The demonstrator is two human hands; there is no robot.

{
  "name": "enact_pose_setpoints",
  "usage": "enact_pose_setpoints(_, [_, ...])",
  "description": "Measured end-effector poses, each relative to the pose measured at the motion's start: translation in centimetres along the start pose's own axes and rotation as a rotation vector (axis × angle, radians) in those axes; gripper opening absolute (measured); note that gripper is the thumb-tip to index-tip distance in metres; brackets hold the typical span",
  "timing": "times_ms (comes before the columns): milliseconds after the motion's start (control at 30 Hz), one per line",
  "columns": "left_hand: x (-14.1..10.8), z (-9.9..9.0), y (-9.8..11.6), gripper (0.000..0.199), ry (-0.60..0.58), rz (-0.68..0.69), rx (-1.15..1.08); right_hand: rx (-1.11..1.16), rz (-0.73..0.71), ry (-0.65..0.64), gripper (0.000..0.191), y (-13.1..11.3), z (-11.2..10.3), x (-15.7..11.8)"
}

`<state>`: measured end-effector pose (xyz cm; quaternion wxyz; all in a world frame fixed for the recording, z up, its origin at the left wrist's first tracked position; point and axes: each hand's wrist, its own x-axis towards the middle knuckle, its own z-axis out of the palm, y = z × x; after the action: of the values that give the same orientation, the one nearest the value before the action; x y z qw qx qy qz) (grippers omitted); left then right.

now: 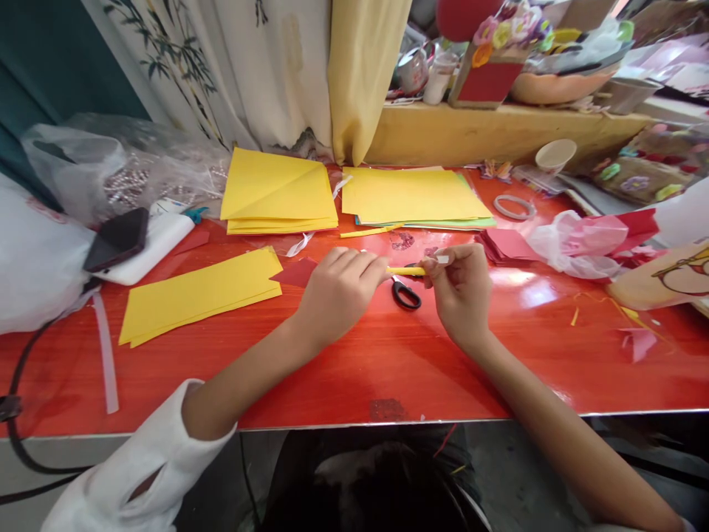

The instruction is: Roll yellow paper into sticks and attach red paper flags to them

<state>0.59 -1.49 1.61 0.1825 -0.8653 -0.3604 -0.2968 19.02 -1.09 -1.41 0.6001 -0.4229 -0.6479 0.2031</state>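
A thin yellow paper roll (pixel 407 271) stretches between my two hands above the red table. My left hand (pixel 344 290) is closed over its left end. The fingertips of my right hand (pixel 462 292) pinch its right end, and a small white piece (pixel 442 259) shows at those fingers. Scissors with black handles (pixel 406 295) lie just beneath the roll, their blades partly hidden. Left of my left hand are cut yellow strips of paper (pixel 202 297) and a red paper piece (pixel 296 273).
Folded yellow sheets (pixel 280 188) and another yellow stack (pixel 410 193) lie at the back of the red table (pixel 354 377). A phone (pixel 117 238) and plastic bags are at left. Red papers (pixel 509 245), a tape ring (pixel 514 207) and pink wrapping (pixel 576 244) are at right.
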Motion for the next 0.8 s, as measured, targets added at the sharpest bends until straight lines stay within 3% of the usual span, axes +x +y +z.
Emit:
enact_pose_setpoints(133, [0.0, 0.4, -0.2, 0.030, -0.166, -0.134, -0.297, 0.047, 0.045, -0.058, 0.016, -0.1, -0.1, 0.3])
enact_pose_setpoints(333, [0.2, 0.1, -0.3, 0.024, -0.173, -0.242, -0.425, 0.431, 0.300, -0.214, 0.035, -1.2, 0.1, 1.6])
enact_pose_setpoints(600, [0.4, 0.1, -0.5, 0.027, -0.228, -0.173, -0.458, 0.442, 0.340, -0.282, 0.037, -1.4, -0.4, 1.8])
enact_pose_setpoints(800, [0.5, 0.1, -0.6, 0.029, -0.264, -0.155, -0.528, 0.443, 0.348, -0.238, 0.037, -1.6, -0.7, 2.0])
